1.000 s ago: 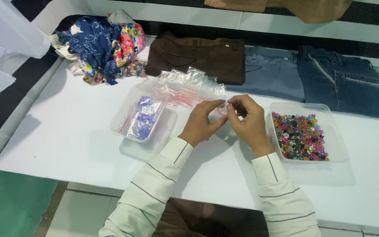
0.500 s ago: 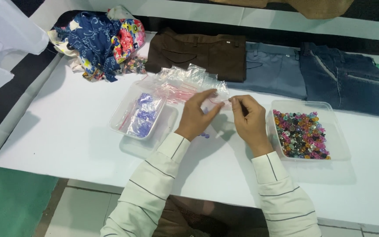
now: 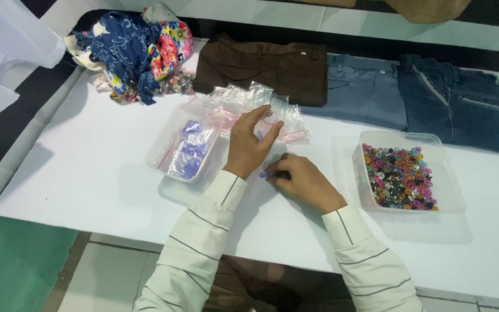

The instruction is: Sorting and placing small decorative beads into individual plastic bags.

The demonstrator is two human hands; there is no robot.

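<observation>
I see right hand (image 3: 304, 182) fingers (image 3: 277, 173) pinched on a small purple bead (image 3: 263, 174) at the bench (image 3: 76, 167) | left hand (image 3: 249, 144) fingers spread loose, resting on clear zip bags (image 3: 261, 110) | bead tray (image 3: 434, 150) right, bagged tray (image 3: 163, 151) left | vs 0.5 s ago: right hand has dropped to bench, hands parted.

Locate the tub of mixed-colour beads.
In the head view, the clear tub of mixed-colour beads sits on the white table, just beyond the right hand, in front of the dark blue jeans.
</observation>
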